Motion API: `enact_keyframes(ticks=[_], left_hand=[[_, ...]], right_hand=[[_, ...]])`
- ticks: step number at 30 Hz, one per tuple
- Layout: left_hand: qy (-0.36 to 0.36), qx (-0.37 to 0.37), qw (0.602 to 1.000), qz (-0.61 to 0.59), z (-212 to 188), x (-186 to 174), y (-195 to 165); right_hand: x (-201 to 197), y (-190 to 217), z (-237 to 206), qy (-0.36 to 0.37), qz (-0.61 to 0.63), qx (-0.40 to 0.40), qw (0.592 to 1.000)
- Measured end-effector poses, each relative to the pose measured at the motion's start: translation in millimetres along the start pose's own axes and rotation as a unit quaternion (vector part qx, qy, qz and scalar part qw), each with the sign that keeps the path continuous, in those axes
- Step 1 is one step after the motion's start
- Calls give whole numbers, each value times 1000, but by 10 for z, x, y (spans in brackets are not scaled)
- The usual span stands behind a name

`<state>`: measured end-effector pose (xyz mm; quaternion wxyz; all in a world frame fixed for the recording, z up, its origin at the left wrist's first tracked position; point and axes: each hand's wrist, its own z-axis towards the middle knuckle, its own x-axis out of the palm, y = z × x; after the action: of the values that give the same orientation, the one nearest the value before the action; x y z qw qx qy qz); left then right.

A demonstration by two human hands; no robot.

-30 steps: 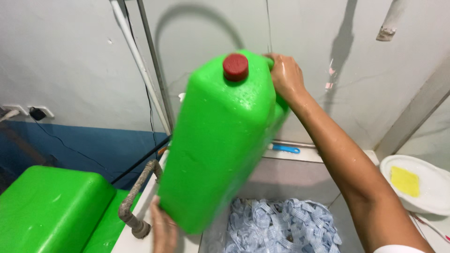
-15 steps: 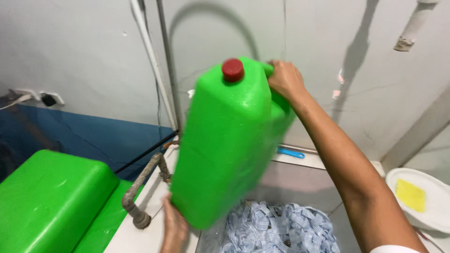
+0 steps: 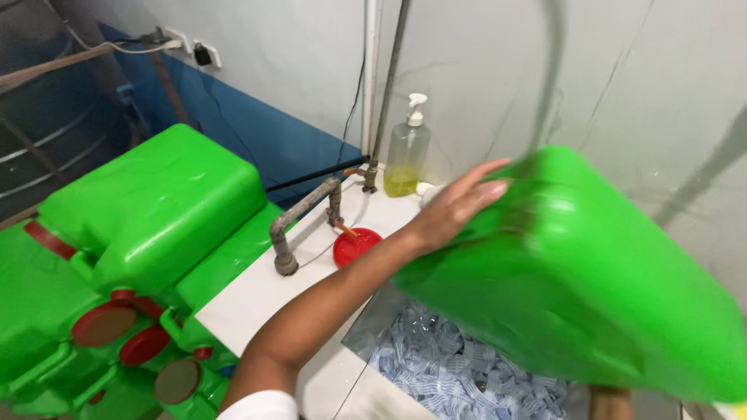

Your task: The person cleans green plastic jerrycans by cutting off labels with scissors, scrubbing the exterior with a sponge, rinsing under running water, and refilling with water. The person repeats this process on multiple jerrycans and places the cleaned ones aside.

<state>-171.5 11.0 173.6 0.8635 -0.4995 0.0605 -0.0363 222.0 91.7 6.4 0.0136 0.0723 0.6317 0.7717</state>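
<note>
While left hand (image 3: 455,206) steadies tilted green jerrycan (image 3: 580,272), basin rim (image 3: 366,323) beneath.

The jerrycan (image 3: 591,280) under the left hand's fingers (image 3: 475,194) is bright green and plain, blurred. Below the fingers, the cloth (image 3: 451,365) in the basin is pale blue with a small white crumpled pattern. Beside the fingers, towards the wrist, a round cap (image 3: 356,247) is red on the white desk (image 3: 257,299). Beyond the fingers, the pump bottle (image 3: 407,155) is clear with yellow-green liquid and a white pump. The stacked jerrycans (image 3: 148,210) are the same green, with red-brown caps. The wall (image 3: 296,47) is grey-white over a blue band.
</note>
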Motion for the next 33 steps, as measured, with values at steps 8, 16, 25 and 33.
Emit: enact_keyframes(ticks=[8, 16, 25, 33], left_hand=[[-544, -308, 779, -48, -641, -920, 1167], [-522, -191, 769, -315, -665, -1262, 892], [-424, -202, 856, -218, -741, -1520, 975], [-418, -255, 853, 181, -884, -1350, 1013]], right_hand=[[258, -221, -242, -41, 135, 122, 982], [90, -457, -763, -47, 184, 154, 970], [171, -519, -1091, -44, 199, 164, 965], [159, -424, -1100, -43, 212, 169, 962]])
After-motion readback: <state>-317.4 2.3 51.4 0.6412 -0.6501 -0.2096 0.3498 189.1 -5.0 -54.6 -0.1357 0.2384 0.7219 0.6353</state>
